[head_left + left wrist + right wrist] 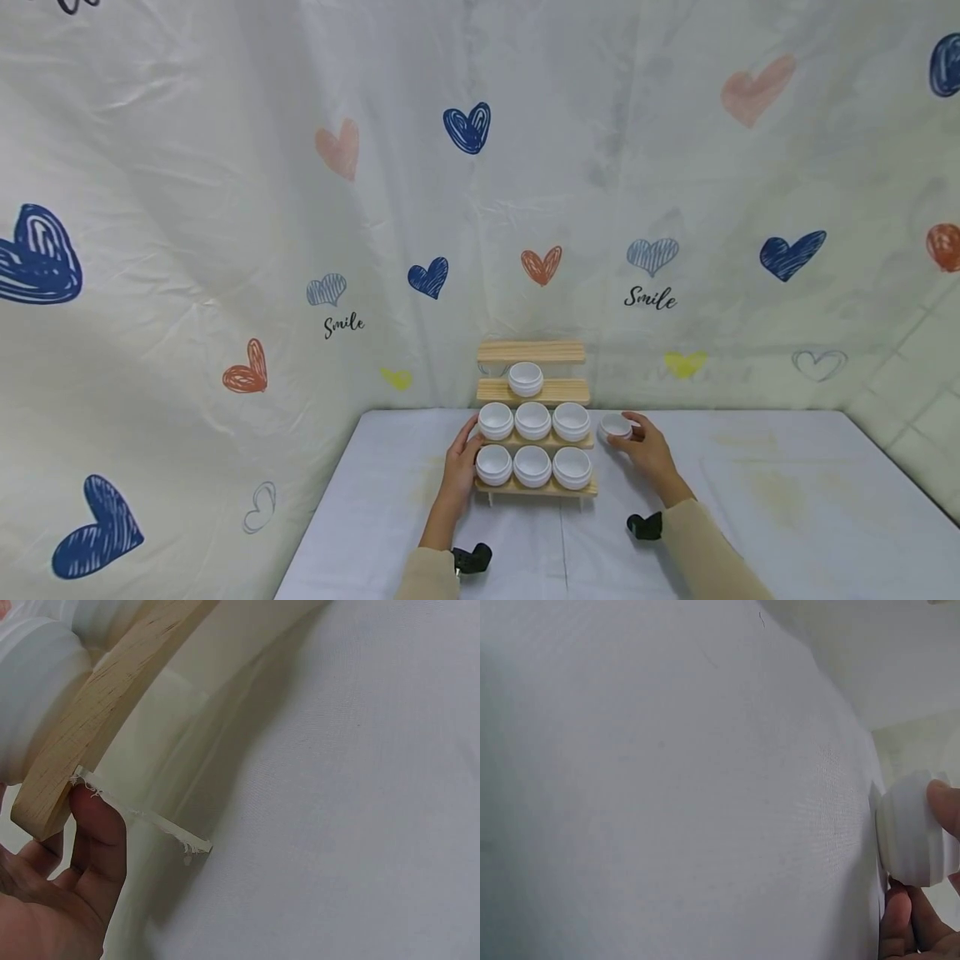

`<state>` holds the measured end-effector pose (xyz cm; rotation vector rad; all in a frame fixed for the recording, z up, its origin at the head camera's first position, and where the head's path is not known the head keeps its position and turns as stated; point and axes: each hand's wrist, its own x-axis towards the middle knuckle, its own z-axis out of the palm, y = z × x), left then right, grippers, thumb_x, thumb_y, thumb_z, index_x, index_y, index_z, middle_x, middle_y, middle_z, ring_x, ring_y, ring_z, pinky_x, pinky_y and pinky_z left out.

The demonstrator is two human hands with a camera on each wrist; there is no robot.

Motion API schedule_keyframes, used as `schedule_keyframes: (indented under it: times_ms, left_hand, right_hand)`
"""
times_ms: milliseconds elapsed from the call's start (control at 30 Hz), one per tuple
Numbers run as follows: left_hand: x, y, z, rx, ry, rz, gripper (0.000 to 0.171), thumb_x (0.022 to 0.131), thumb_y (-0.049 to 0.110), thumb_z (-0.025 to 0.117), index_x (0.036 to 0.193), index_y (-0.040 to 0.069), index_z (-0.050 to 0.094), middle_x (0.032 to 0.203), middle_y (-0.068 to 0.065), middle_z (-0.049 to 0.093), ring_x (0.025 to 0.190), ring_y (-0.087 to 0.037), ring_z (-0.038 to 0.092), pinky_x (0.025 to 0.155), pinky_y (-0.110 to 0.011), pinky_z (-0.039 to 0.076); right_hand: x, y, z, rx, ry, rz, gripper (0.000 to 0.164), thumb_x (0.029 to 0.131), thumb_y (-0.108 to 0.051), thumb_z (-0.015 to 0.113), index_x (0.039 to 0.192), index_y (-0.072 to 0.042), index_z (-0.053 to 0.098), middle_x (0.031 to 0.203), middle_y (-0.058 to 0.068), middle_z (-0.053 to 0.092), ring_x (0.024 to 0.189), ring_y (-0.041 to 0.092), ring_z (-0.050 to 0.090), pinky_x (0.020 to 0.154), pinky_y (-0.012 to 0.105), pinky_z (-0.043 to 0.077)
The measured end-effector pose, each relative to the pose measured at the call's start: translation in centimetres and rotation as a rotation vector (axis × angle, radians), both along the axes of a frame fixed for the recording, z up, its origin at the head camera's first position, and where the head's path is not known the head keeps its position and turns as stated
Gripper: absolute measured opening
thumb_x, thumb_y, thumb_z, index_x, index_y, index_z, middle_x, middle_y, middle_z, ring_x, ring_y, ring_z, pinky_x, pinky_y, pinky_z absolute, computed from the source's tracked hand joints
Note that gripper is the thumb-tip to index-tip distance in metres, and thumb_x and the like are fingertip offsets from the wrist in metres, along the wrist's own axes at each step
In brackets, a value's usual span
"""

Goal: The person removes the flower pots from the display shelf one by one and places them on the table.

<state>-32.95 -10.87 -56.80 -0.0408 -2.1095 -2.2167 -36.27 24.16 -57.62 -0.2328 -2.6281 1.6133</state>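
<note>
A tiered wooden rack (531, 352) stands on the table with small white bowls on its steps. Three line the lowest step, three more the one above, and a single bowl (525, 380) sits higher up. My left hand (459, 468) grips the rack's left side; in the left wrist view its fingers (101, 814) curl round the end of a wooden board (112, 705). To the right of the rack, my right hand (651, 457) pinches another white bowl (615, 427). That bowl (909, 832) is close against the tablecloth in the right wrist view.
A white cloth (757, 517) covers the table. Directly behind the rack hangs a pale curtain (570, 192) printed with hearts. The rack's topmost step carries no bowl. Black wrist devices (645, 527) stick out from both wrists.
</note>
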Motion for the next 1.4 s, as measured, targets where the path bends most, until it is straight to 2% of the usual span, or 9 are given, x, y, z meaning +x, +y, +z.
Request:
schedule_keyframes:
  times_ms: [67, 167, 500, 833, 1000, 1300, 1400]
  left_hand:
    - [-0.1, 0.0, -0.3, 0.01, 0.008, 0.002, 0.05, 0.106, 0.023, 0.052, 0.155, 0.019, 0.046, 0.161, -0.005, 0.044, 0.152, -0.031, 0.034, 0.122, -0.048, 0.03]
    - [-0.1, 0.1, -0.5, 0.02, 0.023, 0.002, 0.05, 0.105, 0.023, 0.053, 0.155, 0.019, 0.047, 0.161, -0.005, 0.045, 0.153, -0.032, 0.032, 0.125, -0.055, 0.025]
    - [0.0, 0.2, -0.5, 0.021, 0.027, 0.002, 0.049, 0.106, 0.024, 0.052, 0.155, 0.021, 0.047, 0.161, -0.003, 0.045, 0.153, -0.029, 0.032, 0.125, -0.053, 0.024]
    - [-0.1, 0.1, -0.5, 0.015, 0.02, 0.0, 0.05, 0.106, 0.025, 0.053, 0.155, 0.02, 0.046, 0.161, -0.005, 0.045, 0.154, -0.031, 0.031, 0.126, -0.055, 0.022]
    - [0.0, 0.1, -0.5, 0.017, 0.024, -0.002, 0.051, 0.106, 0.027, 0.053, 0.155, 0.02, 0.046, 0.161, -0.006, 0.044, 0.154, -0.034, 0.03, 0.126, -0.058, 0.021]
    - [-0.3, 0.2, -0.9, 0.02, 0.021, 0.015, 0.05, 0.106, 0.026, 0.052, 0.156, 0.018, 0.045, 0.16, -0.009, 0.045, 0.152, -0.035, 0.033, 0.124, -0.058, 0.024]
    - [-0.3, 0.2, -0.8, 0.024, 0.026, 0.012, 0.05, 0.106, 0.025, 0.051, 0.156, 0.017, 0.045, 0.159, -0.01, 0.046, 0.151, -0.034, 0.035, 0.123, -0.057, 0.026]
  right_hand:
    - [0.0, 0.0, -0.1, -0.003, 0.003, -0.004, 0.075, 0.092, -0.025, 0.077, 0.152, -0.003, 0.04, 0.143, 0.035, 0.051, 0.124, 0.04, 0.056, 0.084, 0.029, 0.052]
    - [0.2, -0.1, -0.1, -0.012, 0.0, -0.005, 0.074, 0.092, -0.023, 0.077, 0.153, -0.004, 0.039, 0.144, 0.035, 0.05, 0.124, 0.04, 0.055, 0.086, 0.03, 0.052]
    - [0.4, 0.0, 0.3, -0.042, 0.001, 0.005, 0.074, 0.092, -0.02, 0.076, 0.153, -0.001, 0.039, 0.146, 0.037, 0.047, 0.13, 0.043, 0.053, 0.092, 0.034, 0.052]
    - [0.5, -0.1, 0.2, -0.077, -0.014, -0.003, 0.076, 0.094, -0.019, 0.074, 0.155, 0.0, 0.033, 0.151, 0.037, 0.041, 0.136, 0.046, 0.047, 0.11, 0.054, 0.044]
    - [0.7, 0.1, 0.0, -0.101, -0.009, -0.014, 0.079, 0.094, -0.021, 0.074, 0.156, -0.001, 0.03, 0.151, 0.037, 0.041, 0.138, 0.047, 0.045, 0.112, 0.053, 0.043]
    - [2.0, 0.3, 0.2, -0.164, -0.001, -0.04, 0.08, 0.098, -0.027, 0.07, 0.159, -0.002, 0.026, 0.153, 0.034, 0.041, 0.142, 0.045, 0.043, 0.116, 0.052, 0.041]
    - [2.4, 0.2, 0.4, -0.183, 0.004, -0.071, 0.077, 0.098, -0.029, 0.068, 0.158, -0.003, 0.028, 0.152, 0.033, 0.043, 0.138, 0.041, 0.049, 0.108, 0.043, 0.049]
